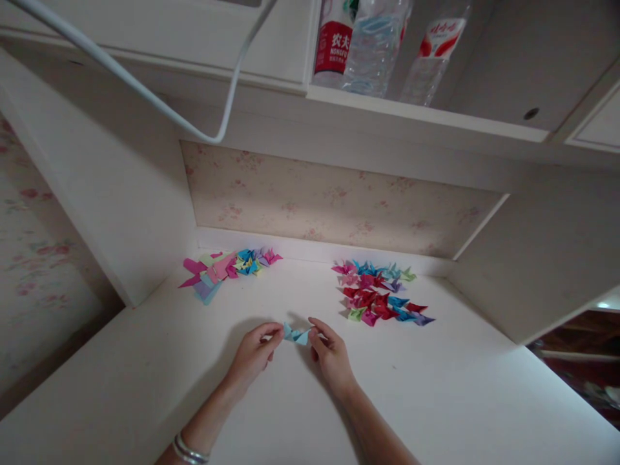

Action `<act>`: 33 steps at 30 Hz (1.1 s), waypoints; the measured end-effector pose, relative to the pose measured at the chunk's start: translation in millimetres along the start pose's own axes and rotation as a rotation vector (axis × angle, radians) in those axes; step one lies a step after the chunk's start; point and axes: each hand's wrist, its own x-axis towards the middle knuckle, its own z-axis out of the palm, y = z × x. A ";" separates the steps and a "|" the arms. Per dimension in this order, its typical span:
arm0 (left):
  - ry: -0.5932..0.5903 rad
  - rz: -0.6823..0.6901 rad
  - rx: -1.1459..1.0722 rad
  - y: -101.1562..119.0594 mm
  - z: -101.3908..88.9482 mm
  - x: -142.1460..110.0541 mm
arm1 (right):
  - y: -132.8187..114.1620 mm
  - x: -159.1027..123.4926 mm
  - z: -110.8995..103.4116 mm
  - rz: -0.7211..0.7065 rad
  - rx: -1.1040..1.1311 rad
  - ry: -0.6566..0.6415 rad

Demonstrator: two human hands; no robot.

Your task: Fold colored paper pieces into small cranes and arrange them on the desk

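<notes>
A small light-blue folded paper crane (296, 335) is stretched between my two hands just over the white desk. My left hand (259, 349) pinches its left end between thumb and forefinger. At the other end, my right hand (332, 352) grips the paper between thumb and fingers, its forefinger raised. Farther back on the right lie rows of folded paper cranes (382, 303) in red, pink, blue, green and purple. Back on the left is a pile of coloured paper pieces (208, 278), with more folded cranes (252, 260) beside it.
The white desk (290, 413) runs back to a low ledge under a floral wall panel (310, 200). Side panels close it in left and right. Overhead, a shelf (426, 119) holds plastic bottles (375, 48), and a pale bent tube (213, 137) hangs down at upper left.
</notes>
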 end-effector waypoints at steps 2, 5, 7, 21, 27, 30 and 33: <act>-0.022 0.002 0.035 -2.3 -0.2 1.0 | 0.2 0.2 -1.4 0.016 0.009 -0.030; -0.040 0.020 0.092 -3.4 0.6 1.4 | 0.5 0.2 -2.8 0.048 -0.004 -0.037; -0.027 0.037 0.099 -2.9 1.2 1.5 | 0.7 1.0 -3.1 0.056 -0.009 -0.022; 0.007 0.018 0.038 2.7 1.5 0.1 | 7.4 2.7 -2.2 0.063 0.008 0.002; 0.007 0.023 0.045 0.0 0.6 0.9 | 6.6 3.3 -2.7 0.081 0.025 0.007; 0.000 0.012 0.056 -0.5 0.4 1.4 | 6.4 3.5 -2.5 0.086 0.038 0.003; -0.001 0.005 0.065 -0.4 0.8 1.8 | 4.9 3.4 -2.6 0.094 0.040 0.003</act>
